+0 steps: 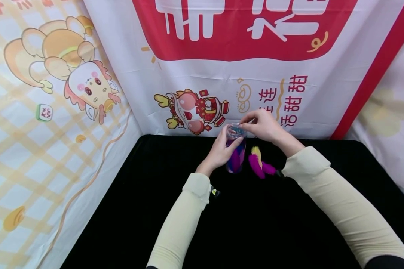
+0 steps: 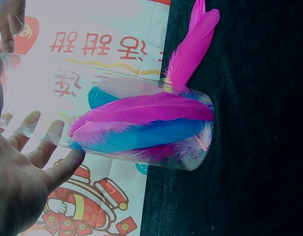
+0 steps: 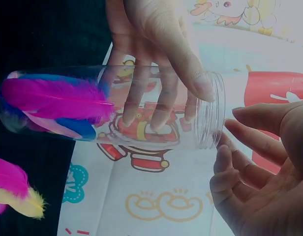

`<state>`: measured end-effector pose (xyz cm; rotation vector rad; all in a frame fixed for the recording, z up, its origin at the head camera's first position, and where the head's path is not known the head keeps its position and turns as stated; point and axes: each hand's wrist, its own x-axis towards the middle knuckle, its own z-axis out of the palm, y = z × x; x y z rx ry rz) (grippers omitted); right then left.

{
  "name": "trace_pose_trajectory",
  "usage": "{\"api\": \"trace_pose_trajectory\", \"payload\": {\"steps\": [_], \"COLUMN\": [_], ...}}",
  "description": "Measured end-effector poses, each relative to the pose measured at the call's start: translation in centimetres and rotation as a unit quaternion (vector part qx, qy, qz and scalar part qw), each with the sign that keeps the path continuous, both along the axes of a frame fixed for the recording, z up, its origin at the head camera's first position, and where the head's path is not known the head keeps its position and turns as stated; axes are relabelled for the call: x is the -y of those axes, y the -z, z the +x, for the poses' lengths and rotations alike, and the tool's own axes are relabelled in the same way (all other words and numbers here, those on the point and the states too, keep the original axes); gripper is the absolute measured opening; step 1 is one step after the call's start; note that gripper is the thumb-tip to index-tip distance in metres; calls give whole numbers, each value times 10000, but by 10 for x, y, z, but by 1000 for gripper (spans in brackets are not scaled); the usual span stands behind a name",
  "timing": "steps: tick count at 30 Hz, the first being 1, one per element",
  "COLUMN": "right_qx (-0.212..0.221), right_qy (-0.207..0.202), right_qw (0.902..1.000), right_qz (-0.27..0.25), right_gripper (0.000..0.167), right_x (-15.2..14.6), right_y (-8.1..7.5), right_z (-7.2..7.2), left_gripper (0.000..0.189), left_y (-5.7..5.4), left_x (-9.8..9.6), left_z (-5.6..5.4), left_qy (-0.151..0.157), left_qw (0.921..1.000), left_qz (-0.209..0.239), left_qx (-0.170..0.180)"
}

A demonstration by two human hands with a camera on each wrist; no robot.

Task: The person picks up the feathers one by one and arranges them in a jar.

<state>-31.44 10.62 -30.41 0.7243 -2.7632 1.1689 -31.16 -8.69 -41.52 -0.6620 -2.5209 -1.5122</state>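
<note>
A clear jar [image 1: 235,130] stands upright on the black-covered table, its mouth uncovered. Magenta feathers [image 3: 58,101], blue feathers [image 2: 149,137] and pale pink ones lie in its lower part. My left hand [image 1: 219,150] grips the jar near the top, thumb on one side and fingers round the other. At the mouth is my right hand [image 1: 260,125], its thumb and fingertips close to the rim. In the right wrist view a gap shows between that thumb and the fingers, with no feather in it. Just right of the jar lie loose magenta feathers [image 1: 256,166] and a yellow feather [image 3: 23,204].
Black cloth covers the table [image 1: 276,228]. Printed white fabric [image 1: 188,74] with red patterns hangs close behind the jar, and a yellow-checked sheet [image 1: 54,149] rises along the left side. A small yellow-green and black item [image 1: 215,192] is beside the left sleeve.
</note>
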Motion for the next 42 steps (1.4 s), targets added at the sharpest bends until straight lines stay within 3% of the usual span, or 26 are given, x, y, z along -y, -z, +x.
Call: {"api": "trace_pose_trajectory", "payload": {"steps": [22,29,37,42], "right_qx": [-45,75,-37,187], "right_qy": [-129,-36,53,60], "right_qw": [9998,9996,9989,9991], "right_qz": [-165,-281,-455,-370], "right_gripper": [18,23,29,36], "right_x": [-16,-24,-28,-33], "right_y": [-1,8,22,30], "right_z": [0,-2,-4,-7], "left_gripper": [72,78,76,77], "left_y": [-1,-1,-1,-1], "left_x": [1,0,-1,0], "left_z": [0,1,1,1], "left_qy": [-135,-122,-154,-141], "left_qw": [9998,9997,9997,9997], "left_qz": [-91,-114,-183,-195], "left_qx": [62,182,42,76]}}
